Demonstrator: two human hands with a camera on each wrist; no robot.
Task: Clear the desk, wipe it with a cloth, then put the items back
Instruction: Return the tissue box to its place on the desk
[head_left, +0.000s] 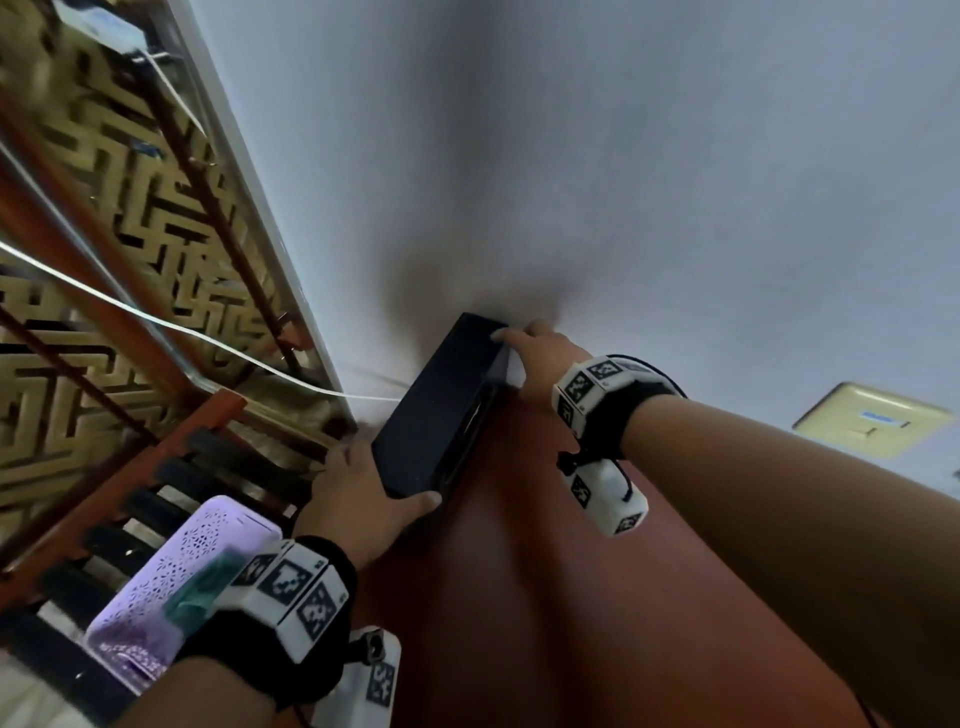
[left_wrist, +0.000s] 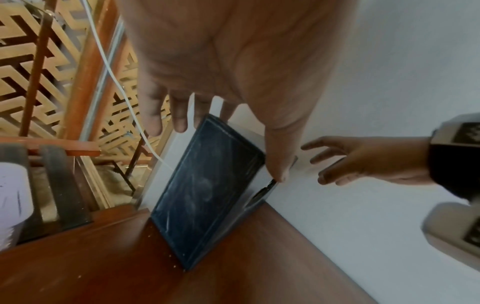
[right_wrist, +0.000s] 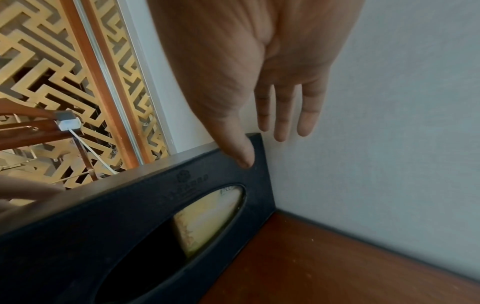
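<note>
A black tissue box (head_left: 436, 410) stands on its long side on the red-brown desk (head_left: 571, 597), close to the white wall. My left hand (head_left: 363, 488) grips its near end, thumb on the face with the oval opening and fingers over the opposite face. In the left wrist view the box (left_wrist: 207, 197) shows a dusty, scratched panel below my left hand (left_wrist: 221, 61). My right hand (head_left: 540, 353) is at the far end. In the right wrist view the right hand (right_wrist: 259, 82) lays its thumb on the box's (right_wrist: 103, 216) top corner, its fingers straight along the wall.
A lilac perforated basket (head_left: 182, 571) with something teal inside sits left of the desk on a dark slatted frame (head_left: 156, 483). A white cable (head_left: 156, 317) runs past the gold lattice screen (head_left: 104, 208). A beige wall plate (head_left: 872, 418) is at the right.
</note>
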